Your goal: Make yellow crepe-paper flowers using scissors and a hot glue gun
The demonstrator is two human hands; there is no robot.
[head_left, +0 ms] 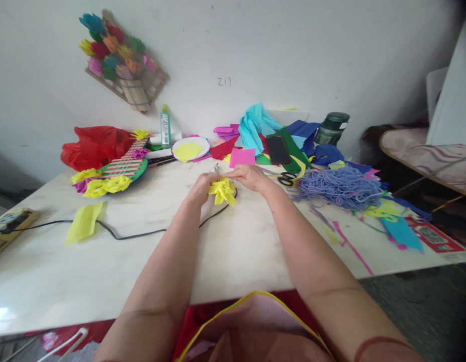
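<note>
A yellow crepe-paper flower (222, 191) with pointed petals hangs between my two hands, over the middle of the table. My left hand (204, 188) is closed on its left side, fingers bent around its top. From the right, my right hand (251, 177) meets it with fingers pinched together at the flower's upper edge. What lies between the fingertips is hidden. A small shiny tip (216, 168) shows just behind the hands, too small to name. A black cord (142, 235) runs from the left and passes beneath the flower.
Left lie a yellow paper piece (84, 222), a power strip (10, 226) and a guitar-shaped craft (123, 168). Behind stand a glue bottle (165, 128) and a white plate (202, 143). Rightward are a phone (277, 150), scissors (286, 179), blue yarn (338, 187) and coloured paper (257, 123).
</note>
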